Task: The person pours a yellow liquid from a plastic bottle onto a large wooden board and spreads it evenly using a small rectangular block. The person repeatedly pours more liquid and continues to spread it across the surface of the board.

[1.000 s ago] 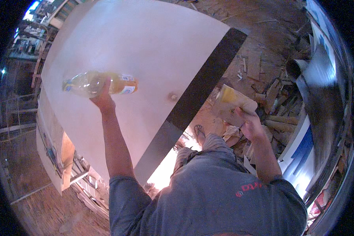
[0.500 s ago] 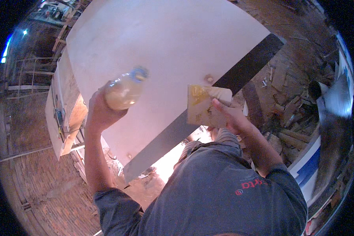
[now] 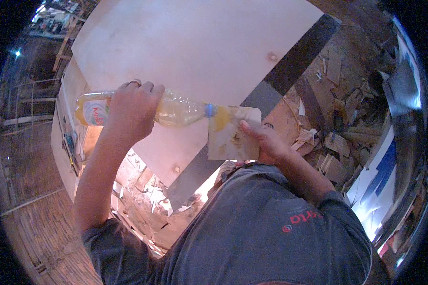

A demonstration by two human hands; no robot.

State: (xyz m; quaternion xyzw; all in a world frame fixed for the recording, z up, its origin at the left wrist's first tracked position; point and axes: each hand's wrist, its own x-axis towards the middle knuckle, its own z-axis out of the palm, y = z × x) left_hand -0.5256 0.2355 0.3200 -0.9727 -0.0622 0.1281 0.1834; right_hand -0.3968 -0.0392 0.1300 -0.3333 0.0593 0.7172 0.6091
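My left hand [image 3: 134, 111] is wrapped round the middle of a clear plastic bottle [image 3: 181, 108] with yellowish liquid inside. The bottle lies tipped almost level, its blue neck at the left edge of a flat pale scraper board [image 3: 228, 145]. A yellow patch of glue-like liquid [image 3: 222, 118] shows on the board beside the neck. My right hand [image 3: 266, 142] grips the board by its right side, thumb on top and the other fingers mostly hidden beneath. Both hands are above a large pale sheet [image 3: 185, 42] with a dark strip [image 3: 285, 69] along its near right edge.
Wood scraps and offcuts [image 3: 337, 142] litter the ground on the right. A white and blue panel [image 3: 378, 175] stands at the far right. Boards with tools [image 3: 71, 142] are beyond the sheet's left edge. A brick-patterned surface [image 3: 47, 232] lies at lower left.
My left hand has turned the bottle from pointing away to lying sideways, its neck now at the board. The board has shifted slightly left and down in view.
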